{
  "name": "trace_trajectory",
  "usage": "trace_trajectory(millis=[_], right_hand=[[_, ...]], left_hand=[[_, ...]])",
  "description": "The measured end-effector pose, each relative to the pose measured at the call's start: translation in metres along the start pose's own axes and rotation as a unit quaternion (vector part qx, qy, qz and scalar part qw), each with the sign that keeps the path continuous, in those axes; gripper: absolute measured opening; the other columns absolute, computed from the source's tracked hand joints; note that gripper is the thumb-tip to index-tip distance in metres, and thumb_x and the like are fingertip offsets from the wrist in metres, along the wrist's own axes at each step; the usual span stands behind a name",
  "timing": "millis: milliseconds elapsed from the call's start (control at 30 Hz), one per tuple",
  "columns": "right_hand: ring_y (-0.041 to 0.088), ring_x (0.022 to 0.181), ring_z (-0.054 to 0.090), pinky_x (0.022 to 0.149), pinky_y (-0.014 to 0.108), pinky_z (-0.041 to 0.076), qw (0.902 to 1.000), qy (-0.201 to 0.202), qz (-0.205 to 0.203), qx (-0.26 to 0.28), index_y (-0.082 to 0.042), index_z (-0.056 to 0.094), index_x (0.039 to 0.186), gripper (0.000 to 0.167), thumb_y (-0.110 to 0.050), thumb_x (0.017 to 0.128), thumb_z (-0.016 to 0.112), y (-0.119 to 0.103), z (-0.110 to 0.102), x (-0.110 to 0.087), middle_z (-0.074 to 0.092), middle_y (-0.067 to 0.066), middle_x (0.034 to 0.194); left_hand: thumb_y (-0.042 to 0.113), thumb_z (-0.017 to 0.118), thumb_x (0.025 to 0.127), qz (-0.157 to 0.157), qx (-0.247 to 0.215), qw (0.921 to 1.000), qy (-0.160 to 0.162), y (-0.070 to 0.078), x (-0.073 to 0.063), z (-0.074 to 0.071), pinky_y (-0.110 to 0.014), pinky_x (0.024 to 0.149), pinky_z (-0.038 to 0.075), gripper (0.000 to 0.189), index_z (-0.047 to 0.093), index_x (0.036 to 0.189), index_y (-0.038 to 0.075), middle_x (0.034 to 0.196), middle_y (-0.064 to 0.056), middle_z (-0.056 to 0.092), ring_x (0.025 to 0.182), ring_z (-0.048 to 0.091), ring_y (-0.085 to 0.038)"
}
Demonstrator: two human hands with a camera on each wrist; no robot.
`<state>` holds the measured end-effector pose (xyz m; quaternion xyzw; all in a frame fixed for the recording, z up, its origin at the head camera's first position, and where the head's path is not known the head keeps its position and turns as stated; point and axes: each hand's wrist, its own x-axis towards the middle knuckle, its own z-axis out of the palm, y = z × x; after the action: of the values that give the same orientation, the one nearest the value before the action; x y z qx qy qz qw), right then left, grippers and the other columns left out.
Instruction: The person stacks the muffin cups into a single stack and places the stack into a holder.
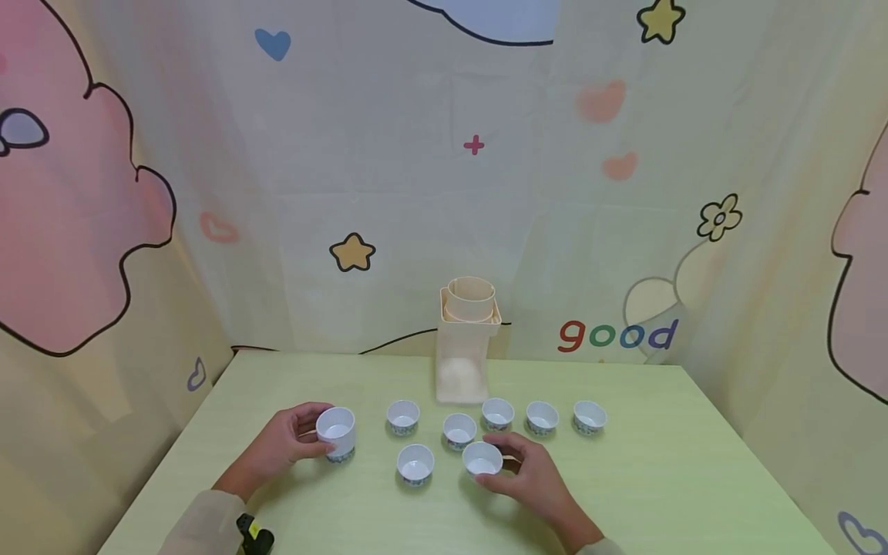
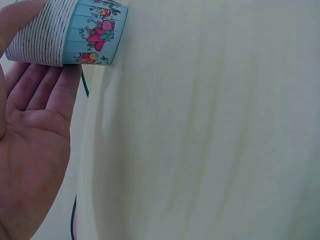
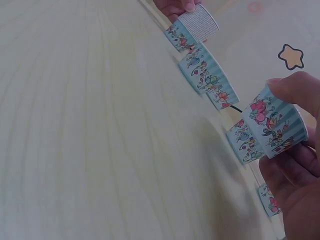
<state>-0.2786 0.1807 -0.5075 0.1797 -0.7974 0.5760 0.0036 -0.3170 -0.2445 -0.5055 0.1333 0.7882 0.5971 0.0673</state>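
My left hand [image 1: 280, 441] grips a tall stack of nested paper cups [image 1: 336, 433] by its side, at the left of the table. In the left wrist view the stack [image 2: 42, 37] shows many white rims above a light blue, flower-printed bottom cup. A single flowered paper cup [image 1: 482, 461] is held between thumb and fingers of my right hand [image 1: 533, 474]. Seen from the right wrist, that held cup [image 3: 275, 122] overlaps another cup [image 3: 244, 142] behind it. Two cups stand between my hands, a front one [image 1: 415, 465] and a back one [image 1: 402, 418].
Farther back and right stand more upright cups [image 1: 459, 431], [image 1: 498, 415], with two others [image 1: 542, 418], [image 1: 590, 418] toward the right. Behind them, at the table's [image 1: 666, 478] far edge, rises a cream-coloured stand [image 1: 462, 362] with a round tube on top. A printed curtain [image 1: 416, 154] surrounds the table.
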Motion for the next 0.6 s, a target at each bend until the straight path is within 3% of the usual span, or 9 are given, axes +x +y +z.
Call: trace_trajectory(millis=[267,600], right_hand=[[0.019,0.108,0.067,0.091,0.025,0.060,0.9996,-0.001,0.005,0.027,0.003,0.066,0.127,0.057,-0.009,0.077,0.090,-0.012,0.011,0.008,0.067,0.022,0.128],[0.019,0.104,0.067,0.092,0.025,0.060,0.9992,-0.014,-0.006,0.038,0.002,0.066,0.129,0.057,-0.009,0.078,0.089,-0.023,0.023,0.022,0.069,0.022,0.125]], left_hand=[[0.013,0.088,0.081,-0.007,0.003,1.0000,-0.001,0.001,0.001,-0.002,-0.031,0.100,0.057,0.073,0.052,0.142,-0.003,0.142,-0.024,0.060,0.128,0.062,-0.034],[0.013,0.089,0.080,-0.007,-0.005,1.0000,-0.003,0.000,0.002,-0.003,-0.029,0.099,0.058,0.073,0.053,0.141,-0.003,0.141,-0.023,0.060,0.126,0.063,-0.031]])
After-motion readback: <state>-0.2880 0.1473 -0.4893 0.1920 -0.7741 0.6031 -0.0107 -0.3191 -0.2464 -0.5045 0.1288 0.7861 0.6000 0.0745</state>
